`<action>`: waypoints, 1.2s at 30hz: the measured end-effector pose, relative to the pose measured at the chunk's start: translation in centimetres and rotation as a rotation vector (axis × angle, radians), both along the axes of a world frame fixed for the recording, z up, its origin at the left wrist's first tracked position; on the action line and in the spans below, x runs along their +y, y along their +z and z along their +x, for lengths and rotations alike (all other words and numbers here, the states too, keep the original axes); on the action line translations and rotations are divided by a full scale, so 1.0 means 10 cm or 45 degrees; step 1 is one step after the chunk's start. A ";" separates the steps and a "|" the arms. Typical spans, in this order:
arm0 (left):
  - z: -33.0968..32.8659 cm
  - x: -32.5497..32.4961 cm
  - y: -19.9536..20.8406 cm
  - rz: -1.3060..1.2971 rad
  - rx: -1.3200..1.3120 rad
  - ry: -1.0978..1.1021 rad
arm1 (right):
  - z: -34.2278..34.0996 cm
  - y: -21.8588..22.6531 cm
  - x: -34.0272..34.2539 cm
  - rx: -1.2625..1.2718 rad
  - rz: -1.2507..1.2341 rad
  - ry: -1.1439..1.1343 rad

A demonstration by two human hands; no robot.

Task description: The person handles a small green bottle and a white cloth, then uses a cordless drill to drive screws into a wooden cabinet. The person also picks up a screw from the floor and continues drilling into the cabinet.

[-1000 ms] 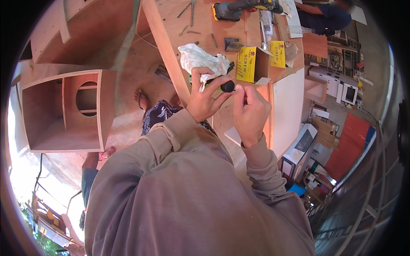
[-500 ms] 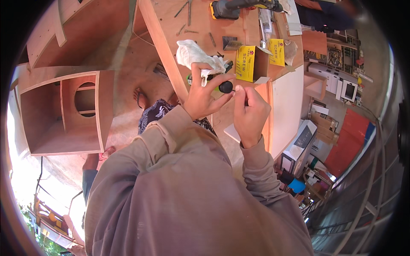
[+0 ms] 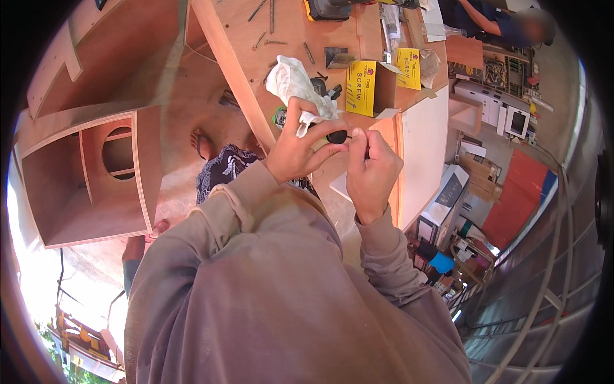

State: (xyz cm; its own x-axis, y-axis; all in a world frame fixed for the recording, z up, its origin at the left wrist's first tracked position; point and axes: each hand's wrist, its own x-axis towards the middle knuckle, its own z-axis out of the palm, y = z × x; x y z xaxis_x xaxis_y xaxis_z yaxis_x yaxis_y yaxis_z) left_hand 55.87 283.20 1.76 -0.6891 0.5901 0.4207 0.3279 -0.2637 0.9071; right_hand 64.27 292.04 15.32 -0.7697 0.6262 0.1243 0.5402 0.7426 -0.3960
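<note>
My left hand (image 3: pixel 289 148) is closed around a black-and-green tool, with a white cloth (image 3: pixel 293 82) bunched over it. The tool's round black end (image 3: pixel 338 137) sticks out between thumb and fingers, toward my right hand. A green part (image 3: pixel 279 118) of it shows left of the cloth; the rest is covered. My right hand (image 3: pixel 375 168) pinches a thin dark piece at the black end, mostly hidden by thumb and finger. Both hands are above the near edge of a wooden workbench (image 3: pixel 240 38).
Just beyond my hands stand yellow cardboard boxes (image 3: pixel 361 89). Loose screws and bits (image 3: pixel 308 53) lie on the bench, with a yellow-and-black power tool (image 3: pixel 327 10) at its far side. An open wooden cabinet (image 3: pixel 148 173) stands left. Another person (image 3: pixel 489 25) is at far right.
The whole view has shifted slightly, so the bench and boxes appear further left and up. The tool's black end is tilted a little differently; both hands keep their grips.
</note>
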 end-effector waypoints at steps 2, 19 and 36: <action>0.06 0.00 0.00 -0.030 0.000 0.057 | 0.00 0.00 -0.01 0.000 0.000 -0.019; 0.03 0.15 0.05 -0.111 -0.002 -0.087 | -0.01 -0.01 -0.01 0.035 0.182 0.108; 0.25 0.06 -0.08 -0.171 0.228 0.114 | 0.01 -0.06 0.01 0.028 0.276 0.188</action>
